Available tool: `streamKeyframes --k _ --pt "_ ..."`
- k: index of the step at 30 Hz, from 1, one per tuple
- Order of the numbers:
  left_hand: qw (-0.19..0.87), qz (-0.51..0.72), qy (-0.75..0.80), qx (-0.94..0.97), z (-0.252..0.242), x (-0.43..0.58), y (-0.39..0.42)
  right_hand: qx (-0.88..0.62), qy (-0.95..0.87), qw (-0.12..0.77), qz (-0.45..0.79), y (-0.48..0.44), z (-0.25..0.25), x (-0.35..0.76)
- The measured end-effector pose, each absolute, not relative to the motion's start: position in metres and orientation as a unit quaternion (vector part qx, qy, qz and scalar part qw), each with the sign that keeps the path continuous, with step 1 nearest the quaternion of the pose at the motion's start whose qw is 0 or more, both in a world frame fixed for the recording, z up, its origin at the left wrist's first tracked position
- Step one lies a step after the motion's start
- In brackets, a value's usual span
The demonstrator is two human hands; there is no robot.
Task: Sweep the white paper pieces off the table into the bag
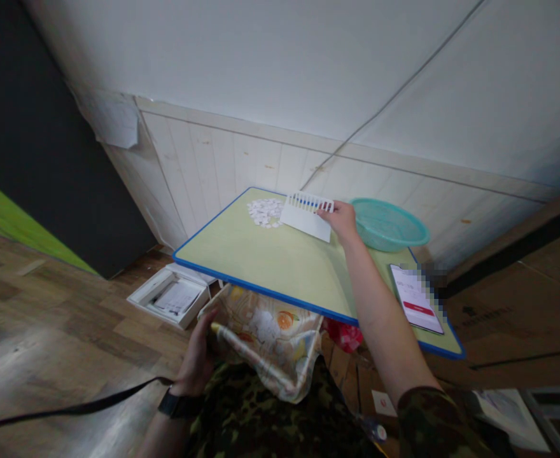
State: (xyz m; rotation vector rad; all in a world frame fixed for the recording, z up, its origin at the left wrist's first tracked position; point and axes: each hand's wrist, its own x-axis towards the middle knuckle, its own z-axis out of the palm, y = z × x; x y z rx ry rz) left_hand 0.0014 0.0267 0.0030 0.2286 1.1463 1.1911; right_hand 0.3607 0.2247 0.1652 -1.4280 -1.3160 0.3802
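Observation:
A low table [270, 261] with a pale green top and blue rim stands in front of me. My right hand [341, 219] reaches across it and grips a white comb-like plastic tray [307, 216] by its right end. Just left of the tray lies a pile of small white pieces [265, 212]. My left hand [198, 357] is down below the table's near edge, fingers curled on the edge of a patterned cloth [270, 343] lying on my lap. A black watch sits on that wrist.
A teal plastic basket [389, 224] sits at the table's far right. A phone [416, 298] with a lit screen lies near the right edge. An open white box [172, 296] rests on the wooden floor at left. A white panelled wall stands behind.

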Motion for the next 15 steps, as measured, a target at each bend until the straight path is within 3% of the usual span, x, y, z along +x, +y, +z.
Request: streamKeyframes --k 15 --pt "0.664 0.545 0.497 0.124 0.002 0.002 0.027 -0.526 -0.593 0.564 0.233 0.245 0.142 0.371"
